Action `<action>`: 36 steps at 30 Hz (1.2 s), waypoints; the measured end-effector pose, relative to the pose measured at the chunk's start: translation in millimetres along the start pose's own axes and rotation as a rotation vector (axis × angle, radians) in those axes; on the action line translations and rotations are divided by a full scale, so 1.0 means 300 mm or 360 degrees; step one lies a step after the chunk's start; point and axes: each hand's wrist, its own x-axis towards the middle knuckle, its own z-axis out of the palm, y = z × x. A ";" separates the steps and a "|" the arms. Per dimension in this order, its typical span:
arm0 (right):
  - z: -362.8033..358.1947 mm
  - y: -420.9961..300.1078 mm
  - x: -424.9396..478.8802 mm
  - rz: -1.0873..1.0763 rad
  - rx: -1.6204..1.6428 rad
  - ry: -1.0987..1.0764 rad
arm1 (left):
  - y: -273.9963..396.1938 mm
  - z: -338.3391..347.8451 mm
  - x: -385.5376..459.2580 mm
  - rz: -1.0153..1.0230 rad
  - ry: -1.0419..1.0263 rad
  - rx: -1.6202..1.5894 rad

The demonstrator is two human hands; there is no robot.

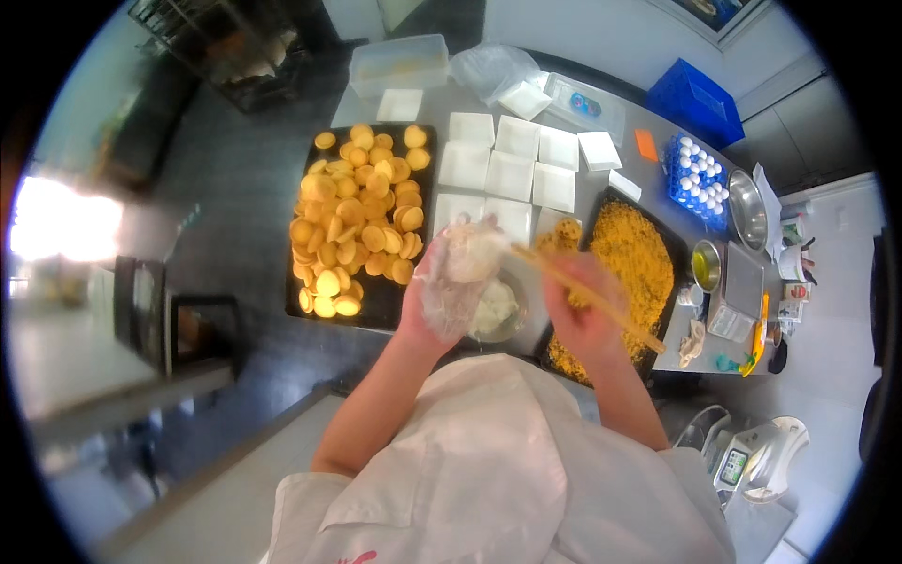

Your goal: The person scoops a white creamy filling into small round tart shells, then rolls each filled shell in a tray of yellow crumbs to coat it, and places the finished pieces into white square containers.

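My left hand [437, 303], covered by a thin clear plastic glove, holds a round pale piece [473, 255] that seems to be a small cake smeared with white cream. My right hand [586, 307] grips a long wooden-handled tool [647, 340]; its blurred pale end, perhaps a brush, meets the piece. Below my hands, a bowl [521, 321] contains thick white cream [495, 304]. On the left, a black baking tray [303, 282] bears many golden round cakes [352, 204]. Yellow crumbs [631, 247] spread over the dark tray [680, 264] on the right, beside several crumb-coated pieces [567, 231].
White square dishes [509, 175] stand in rows behind my hands. Farther back are a plastic tub [399, 63], a clear bag [493, 70] and a blue crate [696, 102]. Eggs on a blue tray [697, 180], metal bowls [747, 208] and a scale [736, 289] line the right side.
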 end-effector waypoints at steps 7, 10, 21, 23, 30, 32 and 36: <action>0.011 -0.045 -0.100 -0.0232 0.0303 -0.0591 | -0.042 -0.047 0.036 0.0034 0.0475 -0.0029; -0.004 0.028 -0.097 0.0031 0.0000 -0.0157 | -0.024 0.014 -0.012 -0.0091 0.0209 0.0003; 0.081 0.142 -0.308 0.0404 0.0247 -0.0326 | -0.094 -0.241 -0.006 -0.0125 0.0630 0.0532; 0.129 0.261 -0.345 0.0717 0.0208 -0.0191 | -0.072 -0.387 0.002 0.0004 0.0638 0.0957; 0.278 0.534 -0.694 0.1785 0.0275 -0.0115 | -0.131 -0.403 0.043 -0.0120 0.0866 0.1511; 0.241 0.550 -0.767 0.1861 0.0124 0.0103 | -0.215 -0.380 0.071 -0.0152 0.0579 0.1939; -0.108 0.550 -0.867 0.2178 0.0067 0.0387 | -0.487 -0.192 0.117 -0.0303 -0.0186 0.2766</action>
